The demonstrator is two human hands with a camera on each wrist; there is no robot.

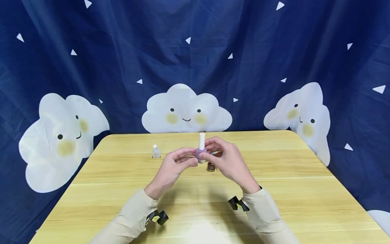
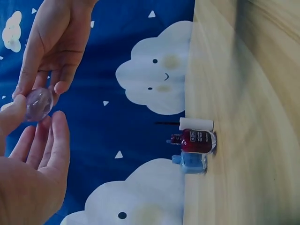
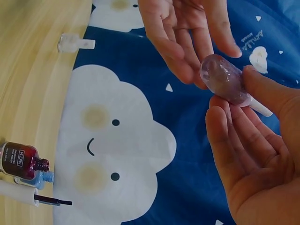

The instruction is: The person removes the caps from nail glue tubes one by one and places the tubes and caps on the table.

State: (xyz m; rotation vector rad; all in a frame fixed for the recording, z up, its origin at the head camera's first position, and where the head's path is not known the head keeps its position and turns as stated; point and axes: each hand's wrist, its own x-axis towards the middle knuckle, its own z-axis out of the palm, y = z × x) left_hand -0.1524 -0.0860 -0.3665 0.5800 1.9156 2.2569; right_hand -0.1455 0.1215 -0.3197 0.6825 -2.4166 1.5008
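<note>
A lilac nail polish bottle (image 1: pixel 201 154) with a white cap is held upright above the table, between both hands. My right hand (image 1: pixel 226 157) pinches it between thumb and fingers, as the right wrist view also shows the bottle (image 3: pixel 225 79). My left hand (image 1: pixel 175 164) has its fingertips at the bottle's left side, fingers fairly straight; whether they bear on it is hard to tell. Below stands an uncapped dark red nail polish bottle (image 2: pixel 197 140), beside an uncapped blue one (image 2: pixel 193 162). A white brush cap (image 2: pixel 197 123) stands next to them, black brush upward.
A clear bottle with a white top (image 1: pixel 156 152) stands farther left on the wooden table (image 1: pixel 122 176). Behind the far edge hangs a dark blue curtain (image 1: pixel 128 44) with smiling clouds. Small black cameras sit at both wrists.
</note>
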